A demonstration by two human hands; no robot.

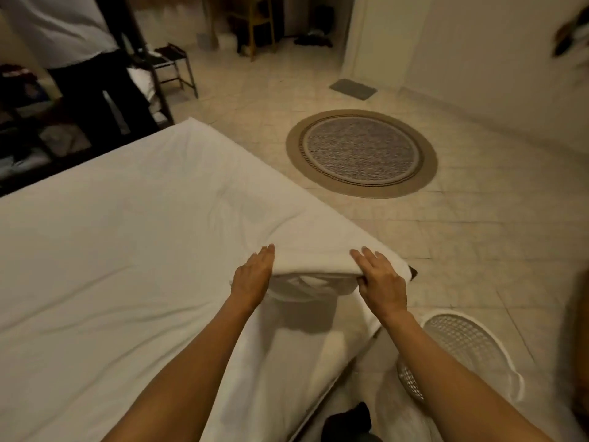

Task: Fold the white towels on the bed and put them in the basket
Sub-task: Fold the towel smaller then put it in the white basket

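Floor tiles [462,250] carry a round rug [361,153] beyond the bed [111,234], the white basket [471,349] sits low beside it under my right arm, and my left hand [253,275] and right hand [381,280] grip the folded towel [315,263] near the bed's corner.

Bare forearms, no sleeves; hands [318,275] ringless.

basket [459,342] half behind forearm, bystander cropped above
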